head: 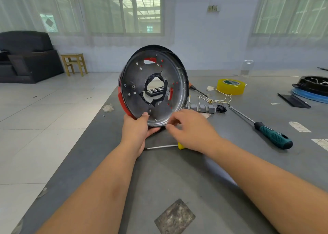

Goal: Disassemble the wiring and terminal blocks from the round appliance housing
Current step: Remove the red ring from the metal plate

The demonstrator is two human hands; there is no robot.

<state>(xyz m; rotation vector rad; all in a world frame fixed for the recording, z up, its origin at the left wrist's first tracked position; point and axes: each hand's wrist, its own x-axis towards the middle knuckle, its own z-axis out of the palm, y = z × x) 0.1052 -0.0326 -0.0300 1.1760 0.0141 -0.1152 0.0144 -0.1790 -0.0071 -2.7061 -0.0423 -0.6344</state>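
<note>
Your left hand point(137, 129) grips the housing point(153, 85) by its lower rim, propping it on edge on the table point(177, 180) to expose the inside, while your right hand point(190, 130), fingers loosely curled and empty, hovers beside that rim.
</note>
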